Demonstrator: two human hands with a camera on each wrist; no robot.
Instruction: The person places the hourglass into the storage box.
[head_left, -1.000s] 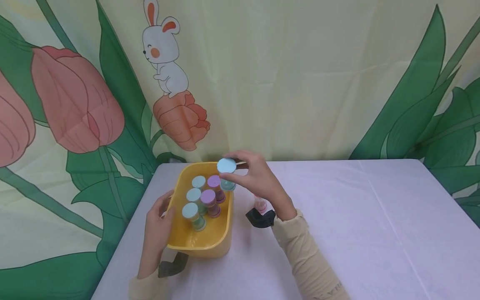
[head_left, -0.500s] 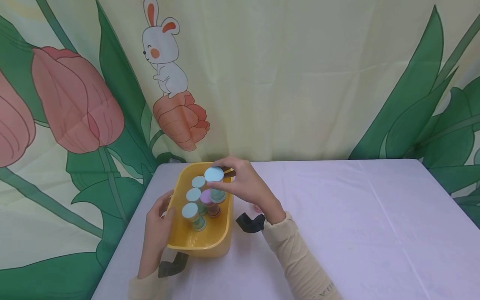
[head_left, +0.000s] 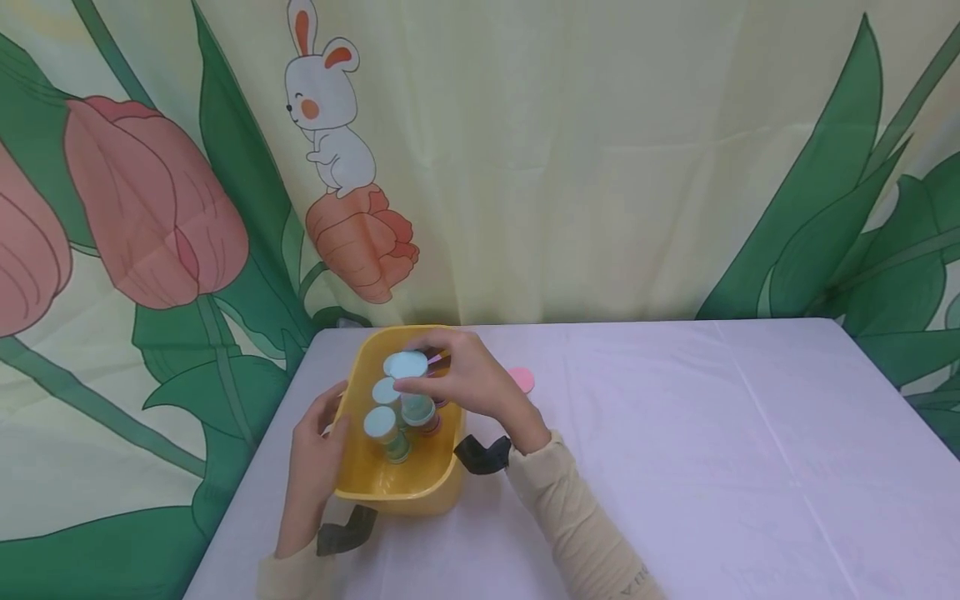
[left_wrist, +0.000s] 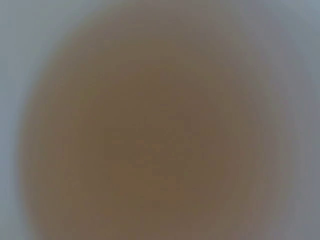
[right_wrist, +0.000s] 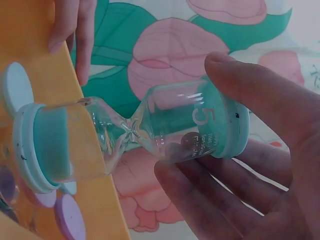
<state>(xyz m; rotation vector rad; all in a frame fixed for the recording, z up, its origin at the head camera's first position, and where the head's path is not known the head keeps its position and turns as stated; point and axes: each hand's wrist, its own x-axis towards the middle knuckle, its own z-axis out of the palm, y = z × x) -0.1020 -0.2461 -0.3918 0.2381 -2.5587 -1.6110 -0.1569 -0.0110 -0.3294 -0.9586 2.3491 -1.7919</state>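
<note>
A yellow tub [head_left: 397,493] stands near the table's left edge with several sand timers upright in it, teal-capped ones [head_left: 381,422] and purple-capped ones [right_wrist: 70,218]. My right hand [head_left: 420,377] pinches a teal sand timer [head_left: 408,367] by its end cap, low over the timers inside the tub. In the right wrist view this timer [right_wrist: 150,130] lies sideways between thumb [right_wrist: 250,90] and fingers, marked with a 5. My left hand [head_left: 322,442] grips the tub's left rim, its fingers [right_wrist: 75,30] over the tub wall [right_wrist: 35,55]. The left wrist view is a brown blur.
A pink-capped timer [head_left: 520,380] stands on the white tablecloth [head_left: 675,433] just right of the tub. A curtain printed with tulips and a rabbit [head_left: 330,100] hangs behind the table's far edge.
My right hand has carried the teal timer left and down, from above the tub's far right corner to among the timers inside. The pink timer on the table is now uncovered.
</note>
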